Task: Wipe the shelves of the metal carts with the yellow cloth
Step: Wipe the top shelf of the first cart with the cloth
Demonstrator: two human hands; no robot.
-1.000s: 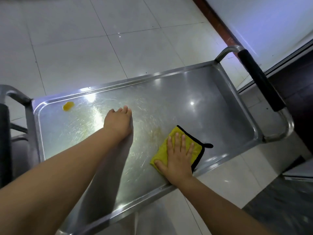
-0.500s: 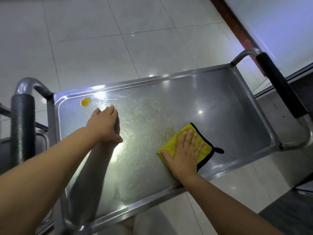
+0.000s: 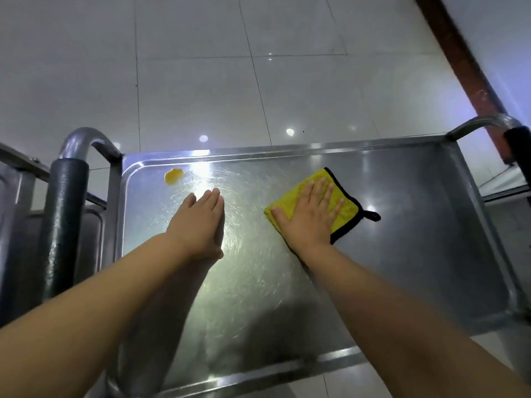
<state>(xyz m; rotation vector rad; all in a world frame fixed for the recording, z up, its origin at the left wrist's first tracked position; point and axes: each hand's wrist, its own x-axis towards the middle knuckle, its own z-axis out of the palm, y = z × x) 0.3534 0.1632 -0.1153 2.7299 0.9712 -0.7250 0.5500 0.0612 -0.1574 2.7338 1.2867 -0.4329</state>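
Observation:
The top shelf of a metal cart (image 3: 416, 254) fills the middle of the view, shiny and streaked. A yellow cloth with black trim (image 3: 347, 209) lies flat on it, right of centre. My right hand (image 3: 309, 216) presses down on the cloth with fingers spread straight. My left hand (image 3: 199, 222) rests flat on the bare metal to the left, fingers together. A small yellow smear (image 3: 173, 176) sits near the shelf's far left corner, just beyond my left hand.
A black-padded cart handle (image 3: 61, 225) stands at the left end, another handle (image 3: 517, 150) at the far right. A second metal cart (image 3: 17, 196) shows at the left edge. White tiled floor (image 3: 201, 67) lies beyond; a brown skirting board (image 3: 465, 61) runs along the right wall.
My right hand has slid the cloth away from the near rim toward the far side of the shelf. My left hand has stayed flat on the metal. The view has swung left.

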